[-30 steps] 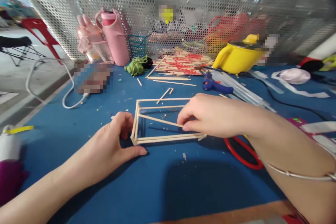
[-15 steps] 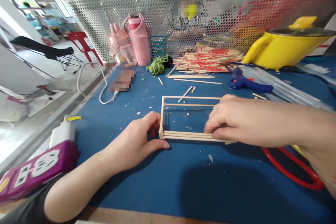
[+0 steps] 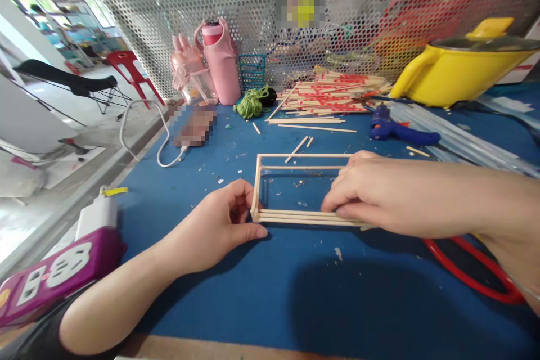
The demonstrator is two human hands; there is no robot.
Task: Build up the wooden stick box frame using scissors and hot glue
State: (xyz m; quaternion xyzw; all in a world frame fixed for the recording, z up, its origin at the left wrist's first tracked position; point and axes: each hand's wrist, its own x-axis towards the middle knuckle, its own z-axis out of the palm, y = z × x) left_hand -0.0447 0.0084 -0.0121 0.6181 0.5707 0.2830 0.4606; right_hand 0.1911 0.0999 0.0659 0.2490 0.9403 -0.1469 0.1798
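A rectangular frame of thin wooden sticks (image 3: 295, 217) stands on the blue table mat, with several sticks stacked along its near side. My left hand (image 3: 228, 214) is closed around its left end, thumb low in front and fingers behind the corner. Over the right part of the frame, my right hand (image 3: 358, 194) pinches the near row of sticks with thumb and fingers. The frame's right end is hidden behind that hand.
Behind lie a pile of sticks in red-marked wrappers (image 3: 333, 93), green yarn (image 3: 252, 102) and a blue glue gun (image 3: 400, 130). A yellow pot (image 3: 464, 73) stands back right, a pink bottle (image 3: 222, 64) back left. Red-handled scissors (image 3: 476, 275) lie beneath my right forearm.
My right hand has slid slightly left along the near sticks. The left hand keeps its place at the frame's corner, and the view has shifted a little.
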